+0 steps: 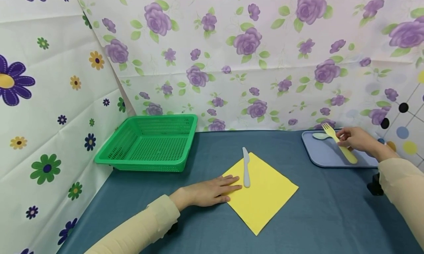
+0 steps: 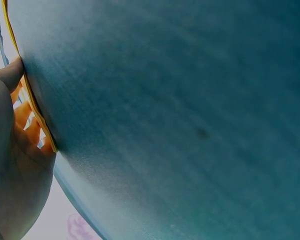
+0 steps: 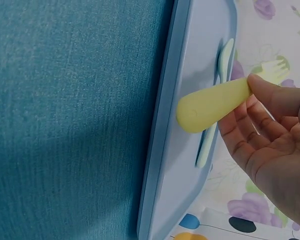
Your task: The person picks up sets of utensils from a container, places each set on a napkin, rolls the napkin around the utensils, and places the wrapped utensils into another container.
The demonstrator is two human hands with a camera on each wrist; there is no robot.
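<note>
Over the tray at the right, my right hand [image 1: 357, 140] pinches a yellow fork [image 1: 347, 153] between thumb and fingers, its tines pointing up and left. In the right wrist view the fork's broad handle [image 3: 205, 109] is raised above the tray. A pale green spoon [image 1: 320, 136] lies on the blue-grey tray [image 1: 316, 156], partly behind the fork. My left hand [image 1: 212, 191] rests flat, fingers spread, on the left corner of a yellow napkin [image 1: 265, 195]. A grey knife [image 1: 246, 169] lies upright along the napkin's upper left part, just beyond the left fingertips.
A green perforated basket [image 1: 183, 160] stands at the back left. Flowered cloth [image 1: 225, 81] hangs behind the table [image 1: 314, 217], and another printed sheet [image 1: 59, 110] closes off the left side. Dotted cloth [image 1: 405, 132] is at the far right, beside the tray.
</note>
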